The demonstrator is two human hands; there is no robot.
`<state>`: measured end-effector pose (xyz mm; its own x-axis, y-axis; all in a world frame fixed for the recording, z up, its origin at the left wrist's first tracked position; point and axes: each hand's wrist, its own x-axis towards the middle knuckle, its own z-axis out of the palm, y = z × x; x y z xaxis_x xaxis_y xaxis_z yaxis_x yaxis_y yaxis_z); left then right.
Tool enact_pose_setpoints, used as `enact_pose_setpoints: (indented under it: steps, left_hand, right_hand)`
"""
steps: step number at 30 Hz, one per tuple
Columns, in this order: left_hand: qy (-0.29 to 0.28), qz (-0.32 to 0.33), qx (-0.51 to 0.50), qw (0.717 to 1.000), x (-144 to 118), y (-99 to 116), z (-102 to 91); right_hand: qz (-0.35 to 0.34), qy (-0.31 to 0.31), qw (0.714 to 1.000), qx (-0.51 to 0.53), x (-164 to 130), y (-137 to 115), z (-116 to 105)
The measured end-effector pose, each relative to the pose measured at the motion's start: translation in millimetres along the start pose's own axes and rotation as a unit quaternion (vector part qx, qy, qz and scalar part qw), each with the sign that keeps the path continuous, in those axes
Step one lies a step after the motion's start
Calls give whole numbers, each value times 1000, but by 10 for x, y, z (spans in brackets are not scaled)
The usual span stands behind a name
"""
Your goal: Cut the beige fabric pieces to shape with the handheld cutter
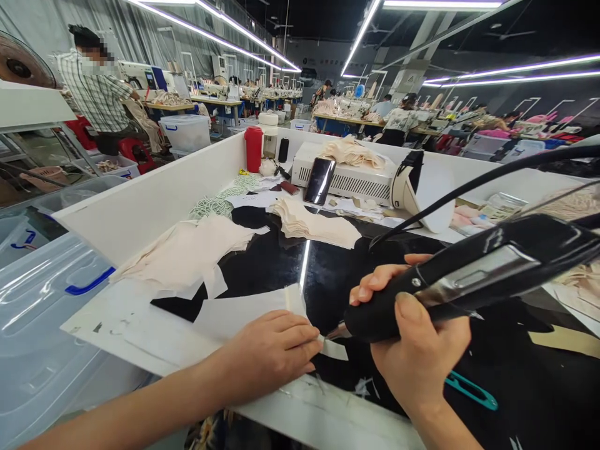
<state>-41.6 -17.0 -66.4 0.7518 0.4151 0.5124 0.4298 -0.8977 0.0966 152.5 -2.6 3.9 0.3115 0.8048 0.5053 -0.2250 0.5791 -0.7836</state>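
Observation:
My right hand [417, 340] grips a black handheld iron-like tool [473, 269], its nose pointing down-left at the black worktop [328, 275]. A black cable [487, 178] runs from the tool up to the right. My left hand [269, 353] lies flat, fingers pressing a narrow white strip [334, 349] and a pale fabric piece [244, 312] on the worktop. The tool's tip sits right beside my left fingertips.
Stacks of cream fabric pieces [187, 253] [319, 225] lie farther back. A white machine box [347, 178], phone [319, 180], red flask [254, 149] and white partition wall [154, 197] ring the bench. Teal snips [471, 390] lie near my right wrist. Clear plastic bins [42, 312] stand left. Other people work behind.

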Motion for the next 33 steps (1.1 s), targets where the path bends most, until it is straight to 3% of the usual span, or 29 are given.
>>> enact_pose_setpoints:
  steps: [16,24,33]
  left_hand:
    - [5,-5,-2,1000,-12,-11,-3]
    - [6,-3,-7,1000,-6,-13,-16]
    - [1,-7,-14,1000,-4,-7,-7]
  right_hand:
    - [1,32,999,-3,-1,-55,-79]
    - [-4,-10,999,38,-107,-80,-31]
    - [20,-17,1000,11,-112,-80,-63]
